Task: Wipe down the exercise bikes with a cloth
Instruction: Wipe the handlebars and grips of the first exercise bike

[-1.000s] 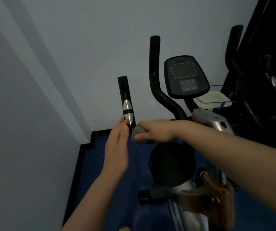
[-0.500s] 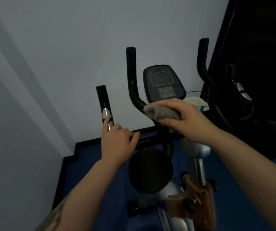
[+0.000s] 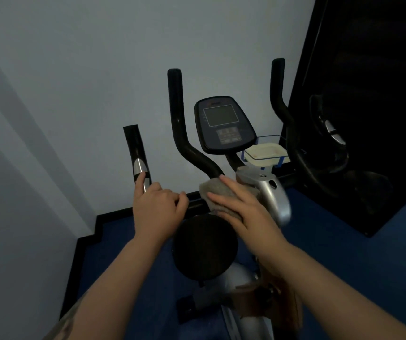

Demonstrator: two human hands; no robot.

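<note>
Your left hand (image 3: 156, 209) is curled round the bike's (image 3: 268, 200) left grip bar (image 3: 139, 163), just below its silver sensor band, with the index finger laid up along the bar. That hold looks meant to steady the frame while the other hand works. Your right hand (image 3: 242, 209) lies with fingers fairly straight on top of the grey cloth (image 3: 218, 192), pressing it down against the centre of the handlebar where the curved black bar (image 3: 184, 143) meets the stem; the thumb runs along the cloth's near side. A flat palm spreads the pressure, which suits rubbing a rounded joint like this one.

So the cloth sits under your right hand, bunched, and just to the right of your left hand, with a short stretch of crossbar between them. Behind and above it stands the console (image 3: 224, 123), and to the console's right a small clear tray (image 3: 267, 153). Below both hands is the round black seat (image 3: 204, 246), over blue floor (image 3: 356, 253).

I judge the wipe to be at the handlebar junction, with console, upright bars and seat likely left to do.
</note>
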